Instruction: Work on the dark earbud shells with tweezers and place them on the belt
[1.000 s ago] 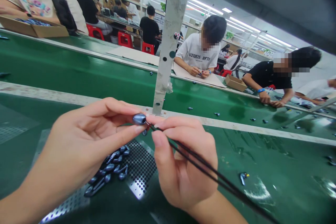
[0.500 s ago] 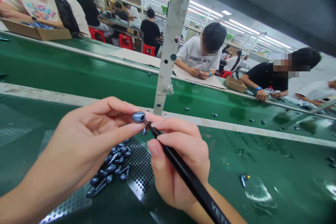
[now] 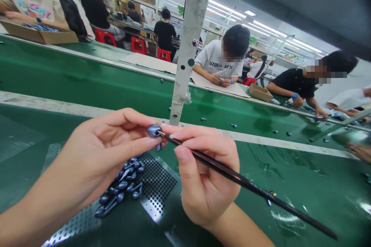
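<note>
My left hand (image 3: 101,150) pinches a glossy dark-blue earbud shell (image 3: 152,130) between thumb and fingertips, its stem pointing down below the thumb. Black tweezers (image 3: 278,201) lie in my right hand (image 3: 213,170), gripped by thumb and fingers, with the tail end slanting to the lower right. Their fine tip is at the opening of the shell; whether it grips anything inside is too small to tell. Below my left wrist is a pile of similar blue earbud shells (image 3: 123,186), lying partly on a perforated metal sheet (image 3: 164,185).
A grey upright post (image 3: 185,58) stands just beyond my hands. Past a pale rail (image 3: 255,137) runs a green conveyor belt (image 3: 139,98) carrying scattered earbud parts. Co-workers sit across it, beside cardboard boxes (image 3: 62,36). Another person's hand (image 3: 361,151) reaches in at the right edge.
The tweezers have swung from steeply down-right to a flatter slant, my right hand turning with them. The shell has rotated slightly. Belt parts shifted left, and another person's hand came in at right.
</note>
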Demonstrator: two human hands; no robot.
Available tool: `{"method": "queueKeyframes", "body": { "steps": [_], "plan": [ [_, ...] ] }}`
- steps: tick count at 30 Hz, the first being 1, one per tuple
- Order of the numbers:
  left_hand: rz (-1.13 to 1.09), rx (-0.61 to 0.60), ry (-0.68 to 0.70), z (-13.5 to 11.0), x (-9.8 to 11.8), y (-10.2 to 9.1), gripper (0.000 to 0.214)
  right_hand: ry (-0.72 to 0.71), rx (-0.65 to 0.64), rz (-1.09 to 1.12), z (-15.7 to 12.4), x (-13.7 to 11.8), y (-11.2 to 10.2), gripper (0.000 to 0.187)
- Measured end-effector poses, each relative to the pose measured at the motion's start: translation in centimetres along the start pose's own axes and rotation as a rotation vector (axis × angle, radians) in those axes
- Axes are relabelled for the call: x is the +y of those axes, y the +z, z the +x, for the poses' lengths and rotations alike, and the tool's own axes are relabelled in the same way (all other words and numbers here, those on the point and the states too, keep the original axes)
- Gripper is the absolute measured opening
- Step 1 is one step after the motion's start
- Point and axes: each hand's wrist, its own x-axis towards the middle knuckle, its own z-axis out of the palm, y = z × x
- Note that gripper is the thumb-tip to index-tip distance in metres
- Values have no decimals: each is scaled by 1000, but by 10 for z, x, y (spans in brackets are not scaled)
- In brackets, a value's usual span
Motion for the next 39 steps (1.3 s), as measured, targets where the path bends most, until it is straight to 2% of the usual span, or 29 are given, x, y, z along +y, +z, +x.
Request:
{"method": "queueKeyframes", "body": {
  "steps": [5, 13, 21, 27, 39],
  "plan": [
    [9, 7, -2, 2, -1, 2, 20, 8, -13, 5, 0, -1, -1, 17],
    [-11, 3, -33, -2, 5, 1, 20, 19, -8, -1, -1, -3, -2, 29],
    [-36, -8, -86, 2, 3, 2, 21, 21, 3, -29, 2, -5, 0, 14],
    [-59, -33, -102, 1, 3, 1, 24, 45, 6, 11, -1, -5, -1, 20],
    [-56, -65, -78, 3, 3, 3, 23, 36, -8, 15, -3, -4, -2, 19]
  ]
}}
